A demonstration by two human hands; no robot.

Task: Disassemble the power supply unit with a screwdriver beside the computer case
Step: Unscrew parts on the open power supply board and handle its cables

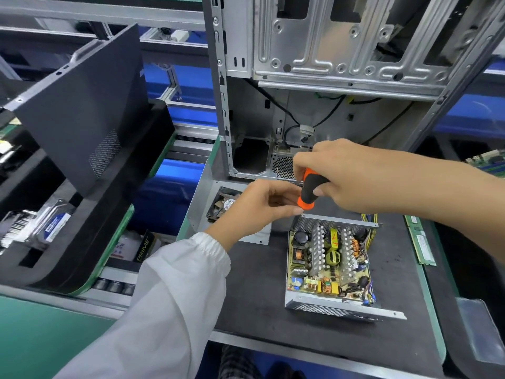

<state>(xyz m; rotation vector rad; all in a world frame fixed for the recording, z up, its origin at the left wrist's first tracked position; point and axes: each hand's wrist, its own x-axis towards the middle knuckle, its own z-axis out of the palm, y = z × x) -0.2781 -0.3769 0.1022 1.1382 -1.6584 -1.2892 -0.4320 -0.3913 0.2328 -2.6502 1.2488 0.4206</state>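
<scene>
The opened power supply unit sits on a black mat, its circuit board, coils and heat sinks exposed. Its removed metal cover with a fan lies just to the left. Above the unit's far left corner, my right hand grips the orange and black handle of the screwdriver, which points down. My left hand pinches at the screwdriver's lower end with thumb and fingertips; the shaft and tip are hidden behind them. The silver computer case stands open directly behind.
A black side panel leans in a foam tray at the left, with a hard drive below it. A green memory stick lies at the mat's right edge. Cables hang inside the case. A circuit board shows at far right.
</scene>
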